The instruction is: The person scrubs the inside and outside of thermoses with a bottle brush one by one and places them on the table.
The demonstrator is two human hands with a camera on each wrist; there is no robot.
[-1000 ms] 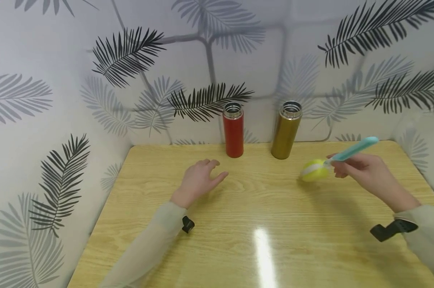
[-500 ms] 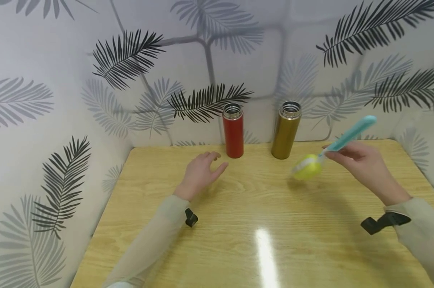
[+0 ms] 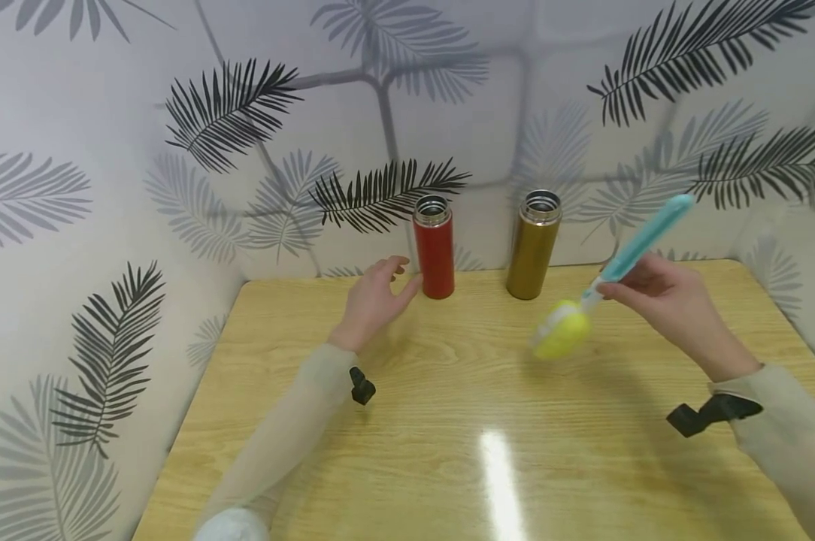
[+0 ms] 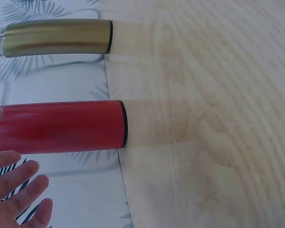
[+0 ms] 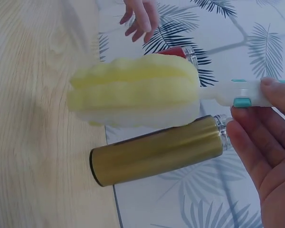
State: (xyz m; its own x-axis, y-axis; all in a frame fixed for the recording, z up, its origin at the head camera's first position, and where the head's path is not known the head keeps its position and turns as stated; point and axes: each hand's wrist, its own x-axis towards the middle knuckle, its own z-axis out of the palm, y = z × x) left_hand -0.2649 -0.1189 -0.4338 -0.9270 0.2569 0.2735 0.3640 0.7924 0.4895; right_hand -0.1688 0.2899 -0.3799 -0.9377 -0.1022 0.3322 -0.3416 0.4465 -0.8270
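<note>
Right hand (image 3: 665,308), right of centre in the head view: pinched the brush (image 3: 627,259) between thumb and fingers, at the white neck and lower handle. Teal handle slanted to the upper right; the yellow-and-white sponge head (image 3: 562,330) pointed to the lower left, its far end blurred. Head sat near the foot of the gold flask (image 3: 533,248), on the near side; could not tell whether it touched the tabletop.

Left hand (image 3: 377,300), left of centre: grasped nothing, fingers loosely extended, thumb just beside the red flask (image 3: 436,252). Contact between thumb and flask could not be made out.

Both flasks stood upright toward the back edge of the wooden table (image 3: 407,466), red at centre, gold to its right, a gap between them; silver-coloured necks, mouths facing up.

Left wrist view: red flask ran sideways across the middle left, gold one above it, left fingers at the lower left. Right wrist view: sponge head filled the centre, gold flask below, red one partly hidden behind the sponge.

Leaf-printed backdrop (image 3: 110,188) across the top and left of the head view. Pale sleeves on both arms, left sleeve (image 3: 292,428) at lower left, right sleeve (image 3: 776,421) at lower right; black straps at the wrists.
</note>
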